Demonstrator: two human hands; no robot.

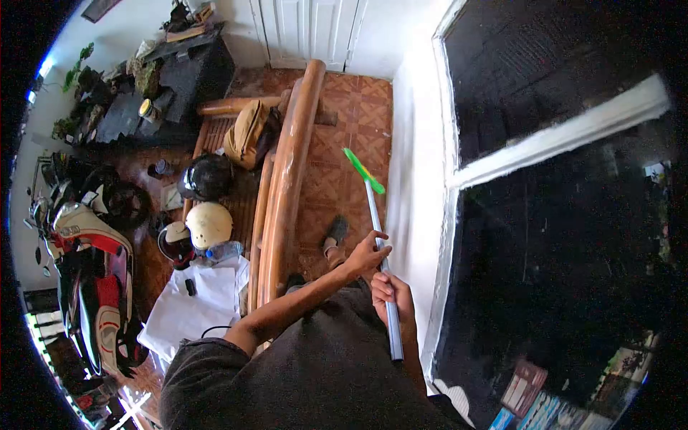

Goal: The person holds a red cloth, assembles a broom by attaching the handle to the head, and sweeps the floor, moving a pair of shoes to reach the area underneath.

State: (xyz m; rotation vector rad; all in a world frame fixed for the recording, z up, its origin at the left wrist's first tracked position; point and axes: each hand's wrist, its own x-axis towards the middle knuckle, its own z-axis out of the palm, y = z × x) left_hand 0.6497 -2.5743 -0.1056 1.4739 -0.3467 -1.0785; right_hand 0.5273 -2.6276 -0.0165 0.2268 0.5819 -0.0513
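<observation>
A long-handled squeegee [375, 208] slants up in front of me, with a silver handle and a narrow green head marked with some yellow. My left hand [368, 256] is closed around the middle of the handle, its fingertips showing on the right side. Lower down, my right hand [393, 294] grips the handle with fingers wrapped round it. The bottom end of the handle sticks out below that hand, against my dark shirt. The green head is in the air over the tiled floor [344, 154], near the white wall, touching nothing that I can make out.
At right is a large dark window with a white frame [446, 193]. A bamboo bench [287, 172] on my left bears a tan bag [247, 136], helmets [210, 224] and white sheets [201, 304]. Beyond stand a motorcycle [93, 272] and a dark cabinet [186, 86]. White doors [308, 32] are ahead.
</observation>
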